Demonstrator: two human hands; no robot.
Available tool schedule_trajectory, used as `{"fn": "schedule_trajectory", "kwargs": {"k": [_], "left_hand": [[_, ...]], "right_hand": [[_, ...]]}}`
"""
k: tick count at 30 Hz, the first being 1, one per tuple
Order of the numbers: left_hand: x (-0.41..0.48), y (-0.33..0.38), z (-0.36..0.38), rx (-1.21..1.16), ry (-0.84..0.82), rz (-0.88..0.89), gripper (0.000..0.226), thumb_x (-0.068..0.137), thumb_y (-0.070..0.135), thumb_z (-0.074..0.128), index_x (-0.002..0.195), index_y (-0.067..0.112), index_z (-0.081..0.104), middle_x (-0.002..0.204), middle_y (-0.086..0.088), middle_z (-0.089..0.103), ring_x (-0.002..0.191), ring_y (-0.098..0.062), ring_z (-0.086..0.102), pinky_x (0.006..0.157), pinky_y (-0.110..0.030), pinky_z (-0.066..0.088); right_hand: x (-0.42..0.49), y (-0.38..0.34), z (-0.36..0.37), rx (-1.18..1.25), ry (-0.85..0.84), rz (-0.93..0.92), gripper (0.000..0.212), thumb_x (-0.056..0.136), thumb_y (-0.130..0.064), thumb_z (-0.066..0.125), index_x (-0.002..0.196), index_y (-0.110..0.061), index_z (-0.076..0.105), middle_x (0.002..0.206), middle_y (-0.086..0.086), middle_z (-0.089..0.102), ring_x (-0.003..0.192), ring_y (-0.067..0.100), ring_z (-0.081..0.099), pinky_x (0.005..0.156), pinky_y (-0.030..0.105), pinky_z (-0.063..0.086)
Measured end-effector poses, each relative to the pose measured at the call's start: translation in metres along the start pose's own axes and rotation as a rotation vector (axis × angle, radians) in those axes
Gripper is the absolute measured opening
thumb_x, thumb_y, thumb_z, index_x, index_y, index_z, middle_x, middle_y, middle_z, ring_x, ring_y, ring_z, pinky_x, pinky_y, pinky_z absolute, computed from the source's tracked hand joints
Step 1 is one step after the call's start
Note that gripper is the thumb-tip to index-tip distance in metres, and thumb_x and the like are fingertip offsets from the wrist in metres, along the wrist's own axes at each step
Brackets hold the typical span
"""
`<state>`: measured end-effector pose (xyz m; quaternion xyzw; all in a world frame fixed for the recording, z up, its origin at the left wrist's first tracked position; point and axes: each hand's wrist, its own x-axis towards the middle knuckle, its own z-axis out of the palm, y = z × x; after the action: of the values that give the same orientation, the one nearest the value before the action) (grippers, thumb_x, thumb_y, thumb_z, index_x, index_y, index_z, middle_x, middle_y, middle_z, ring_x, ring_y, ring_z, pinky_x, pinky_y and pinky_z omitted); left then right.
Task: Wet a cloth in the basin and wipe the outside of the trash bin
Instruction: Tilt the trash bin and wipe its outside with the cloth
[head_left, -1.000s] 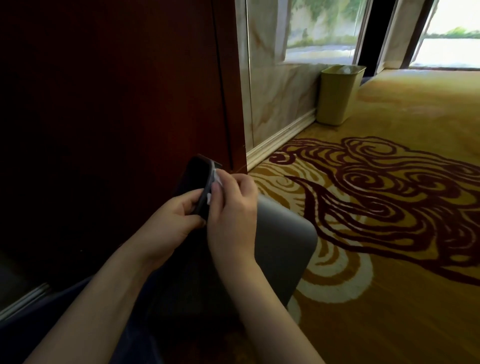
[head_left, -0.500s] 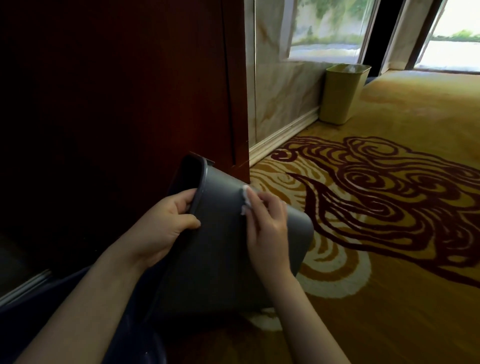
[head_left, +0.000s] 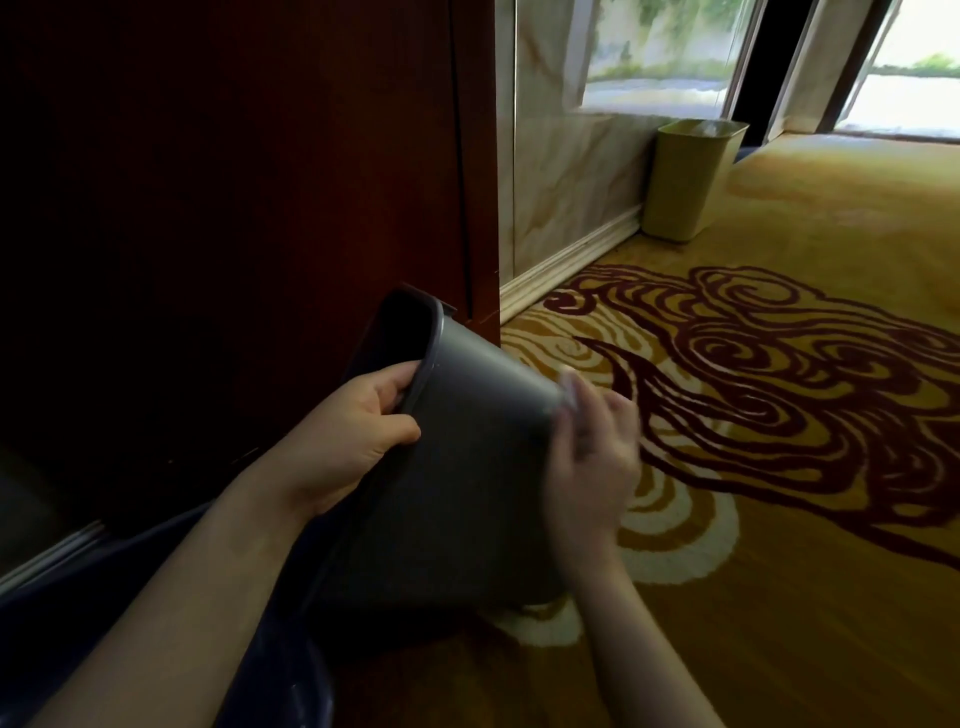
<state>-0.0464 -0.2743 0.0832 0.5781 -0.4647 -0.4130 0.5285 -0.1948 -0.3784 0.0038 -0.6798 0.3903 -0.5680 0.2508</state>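
Note:
A dark grey trash bin (head_left: 467, 467) is tilted over on the carpet, its open mouth turned left toward the dark wooden panel. My left hand (head_left: 358, 431) grips its rim, thumb outside and fingers inside. My right hand (head_left: 592, 447) is blurred with motion and presses a small pale cloth (head_left: 569, 387) against the bin's right edge. Only a sliver of the cloth shows above my fingers.
A dark red wooden panel (head_left: 234, 208) fills the left. A second, yellow-green bin (head_left: 691, 176) stands by the marble wall and white skirting board (head_left: 566, 260). Patterned gold and maroon carpet (head_left: 779, 415) spreads right. A dark blue basin rim (head_left: 291, 675) shows at bottom left.
My right hand has slid with the cloth from the bin's rim across its side to the right edge. The bin has tilted so more of its side faces up.

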Motion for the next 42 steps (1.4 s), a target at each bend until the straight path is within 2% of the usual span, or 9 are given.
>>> {"fn": "schedule_trajectory", "kwargs": {"k": [4, 12, 18, 22, 29, 34, 36, 39, 42], "left_hand": [[-0.002, 0.002, 0.004, 0.016, -0.067, 0.038, 0.054, 0.087, -0.007, 0.046, 0.104, 0.040, 0.067, 0.106, 0.003, 0.072, 0.098, -0.013, 0.068, 0.071, -0.020, 0.055], [-0.003, -0.006, -0.006, 0.013, -0.003, 0.018, 0.059, 0.084, -0.011, 0.047, 0.104, 0.041, 0.068, 0.105, 0.001, 0.073, 0.095, -0.018, 0.070, 0.069, -0.024, 0.057], [-0.003, -0.010, -0.008, 0.002, 0.069, -0.001, 0.059, 0.083, -0.015, 0.045, 0.110, 0.034, 0.064, 0.103, 0.005, 0.073, 0.095, -0.013, 0.069, 0.066, -0.019, 0.056], [-0.002, -0.012, -0.003, -0.011, 0.167, 0.029, 0.061, 0.081, -0.018, 0.044, 0.104, 0.034, 0.065, 0.100, 0.005, 0.074, 0.094, -0.012, 0.069, 0.064, -0.020, 0.057], [-0.015, -0.021, -0.016, 0.082, 0.154, 0.112, 0.074, 0.082, -0.016, 0.046, 0.096, 0.054, 0.067, 0.102, 0.023, 0.070, 0.096, 0.003, 0.065, 0.064, -0.011, 0.052], [-0.030, -0.040, -0.032, 0.193, 0.049, 0.004, 0.068, 0.082, -0.014, 0.049, 0.105, 0.047, 0.067, 0.111, 0.015, 0.070, 0.104, -0.006, 0.064, 0.076, -0.017, 0.055], [-0.032, -0.042, -0.036, 0.206, 0.073, -0.014, 0.067, 0.082, -0.015, 0.049, 0.105, 0.045, 0.067, 0.111, 0.014, 0.070, 0.104, -0.007, 0.064, 0.076, -0.015, 0.054], [-0.033, -0.038, -0.038, 0.201, 0.042, -0.017, 0.067, 0.082, -0.016, 0.049, 0.107, 0.044, 0.067, 0.111, 0.013, 0.070, 0.104, -0.007, 0.065, 0.075, -0.014, 0.052], [-0.035, -0.037, -0.035, 0.201, 0.059, -0.031, 0.072, 0.081, -0.019, 0.048, 0.102, 0.046, 0.069, 0.107, 0.013, 0.072, 0.099, -0.008, 0.067, 0.072, -0.016, 0.054]], "right_hand": [[-0.017, -0.065, 0.027, 0.177, -0.090, -0.270, 0.036, 0.092, -0.015, 0.051, 0.127, -0.014, 0.053, 0.112, 0.005, 0.052, 0.102, 0.007, 0.049, 0.085, 0.019, 0.046], [-0.033, -0.018, 0.034, 0.079, -0.090, -0.314, 0.044, 0.091, -0.010, 0.054, 0.134, -0.017, 0.046, 0.113, 0.007, 0.051, 0.100, 0.012, 0.047, 0.087, 0.020, 0.042], [-0.019, 0.060, 0.014, -0.044, -0.004, 0.089, 0.034, 0.094, -0.015, 0.045, 0.128, -0.013, 0.053, 0.109, -0.005, 0.043, 0.102, 0.010, 0.045, 0.092, 0.017, 0.037], [-0.013, 0.099, -0.004, -0.093, -0.018, 0.388, 0.033, 0.095, -0.010, 0.046, 0.127, -0.012, 0.053, 0.112, 0.004, 0.050, 0.100, 0.012, 0.047, 0.085, 0.024, 0.039], [-0.010, 0.102, -0.007, -0.096, -0.028, 0.496, 0.036, 0.095, -0.014, 0.047, 0.131, -0.010, 0.050, 0.119, 0.005, 0.050, 0.091, 0.002, 0.042, 0.070, 0.010, 0.034], [-0.013, 0.096, -0.013, 0.065, -0.155, 0.707, 0.035, 0.094, -0.015, 0.049, 0.129, -0.013, 0.052, 0.122, 0.007, 0.057, 0.110, 0.017, 0.053, 0.095, 0.039, 0.047], [-0.009, 0.083, -0.020, 0.030, -0.056, 0.657, 0.035, 0.094, -0.014, 0.049, 0.129, -0.012, 0.052, 0.123, 0.007, 0.056, 0.111, 0.013, 0.050, 0.092, 0.028, 0.045], [-0.002, 0.035, -0.020, -0.040, 0.064, 0.351, 0.035, 0.094, -0.017, 0.047, 0.129, -0.015, 0.052, 0.120, -0.005, 0.051, 0.105, 0.001, 0.044, 0.078, 0.009, 0.036], [-0.008, -0.030, 0.002, 0.095, -0.216, 0.048, 0.035, 0.093, -0.021, 0.047, 0.128, -0.025, 0.050, 0.113, -0.013, 0.049, 0.100, -0.002, 0.050, 0.080, 0.014, 0.045]]}}
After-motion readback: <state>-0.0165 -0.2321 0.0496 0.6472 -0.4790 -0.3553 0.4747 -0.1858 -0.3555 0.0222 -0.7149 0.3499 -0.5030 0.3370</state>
